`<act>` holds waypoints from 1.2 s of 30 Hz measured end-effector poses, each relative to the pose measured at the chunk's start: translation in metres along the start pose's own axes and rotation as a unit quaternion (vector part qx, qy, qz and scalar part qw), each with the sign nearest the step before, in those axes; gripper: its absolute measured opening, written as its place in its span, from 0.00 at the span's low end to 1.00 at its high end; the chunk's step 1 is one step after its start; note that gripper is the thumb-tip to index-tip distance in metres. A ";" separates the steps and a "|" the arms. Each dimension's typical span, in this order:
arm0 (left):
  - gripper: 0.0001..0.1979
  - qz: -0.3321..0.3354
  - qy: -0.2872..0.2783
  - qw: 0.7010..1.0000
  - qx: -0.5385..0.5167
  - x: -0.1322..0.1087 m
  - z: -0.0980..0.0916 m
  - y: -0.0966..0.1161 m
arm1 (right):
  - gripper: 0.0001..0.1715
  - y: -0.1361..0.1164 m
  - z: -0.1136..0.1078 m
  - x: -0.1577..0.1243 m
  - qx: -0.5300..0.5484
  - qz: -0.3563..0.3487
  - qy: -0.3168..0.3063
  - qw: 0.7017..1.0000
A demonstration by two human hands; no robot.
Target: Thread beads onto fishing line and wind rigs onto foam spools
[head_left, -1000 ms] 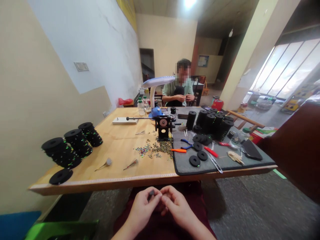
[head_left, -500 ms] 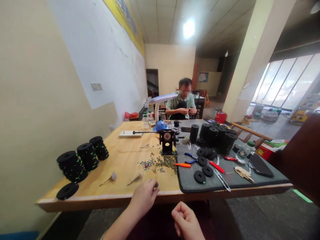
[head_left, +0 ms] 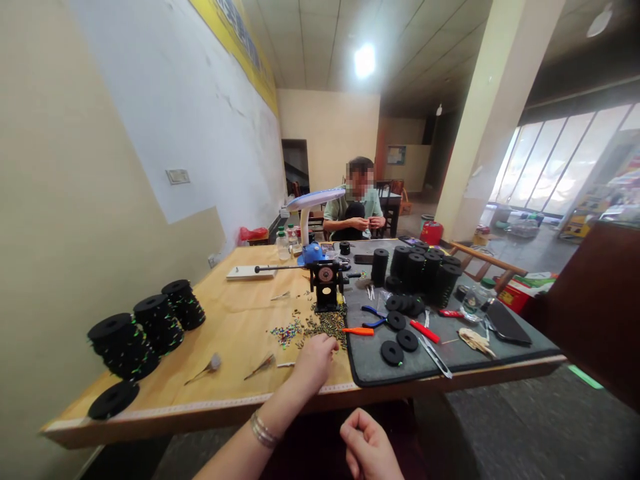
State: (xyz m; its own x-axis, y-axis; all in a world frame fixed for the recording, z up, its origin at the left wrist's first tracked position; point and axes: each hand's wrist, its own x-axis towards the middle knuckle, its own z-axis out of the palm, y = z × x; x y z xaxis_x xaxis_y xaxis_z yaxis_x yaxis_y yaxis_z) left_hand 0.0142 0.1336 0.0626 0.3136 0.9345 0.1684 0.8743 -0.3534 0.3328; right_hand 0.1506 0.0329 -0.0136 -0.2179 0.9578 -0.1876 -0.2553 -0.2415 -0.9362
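My left hand point(head_left: 316, 361) reaches over the table, fingers bent together at the near edge of a pile of small brass-coloured pieces point(head_left: 327, 325); what its fingertips pinch, if anything, is hidden. Left of the brass pile lie small multicoloured beads point(head_left: 285, 335). A short whitish stick point(head_left: 286, 365) rests beside my left hand. My right hand point(head_left: 369, 443) is closed in front of the table's edge, thumb against curled fingers, and I cannot make out anything in it. Behind the pile stands a small black machine with a dial point(head_left: 327, 283) and a long rod pointing left.
Stacked black foam spools point(head_left: 123, 343) stand at the left, more spools point(head_left: 414, 270) on the grey mat point(head_left: 320, 363). The mat also carries pliers point(head_left: 375, 317), an orange-handled tool point(head_left: 359, 331) and tweezers point(head_left: 435, 357). A blue-based lamp point(head_left: 313, 252) stands behind; a person point(head_left: 355, 210) sits beyond.
My left hand has moved forward and right, from the table's front edge to the brass pieces. The whitish stick now shows where that hand was. My right hand stays closed, and the view has shifted slightly.
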 end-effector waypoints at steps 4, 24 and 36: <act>0.09 0.040 -0.037 0.999 -0.007 0.019 0.007 0.000 | 0.32 -0.001 -0.004 -0.002 0.019 0.005 0.007 1.000; 0.13 -0.175 -0.039 0.791 -0.584 -0.106 0.018 0.018 | 0.24 -0.020 0.008 -0.032 -0.004 0.016 -0.032 0.999; 0.17 -0.237 0.036 0.707 -0.665 -0.129 0.027 0.023 | 0.16 -0.014 0.022 -0.030 -0.064 0.016 -0.032 0.997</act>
State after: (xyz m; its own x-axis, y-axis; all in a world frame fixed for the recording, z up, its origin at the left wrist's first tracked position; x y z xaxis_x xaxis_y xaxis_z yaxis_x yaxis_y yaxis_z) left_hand 0.0038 0.0064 0.0234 0.0396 0.9739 -0.2233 -0.2616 0.2258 0.9384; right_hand 0.1400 0.0037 0.0114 -0.2854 0.9366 -0.2033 -0.1259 -0.2469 -0.9608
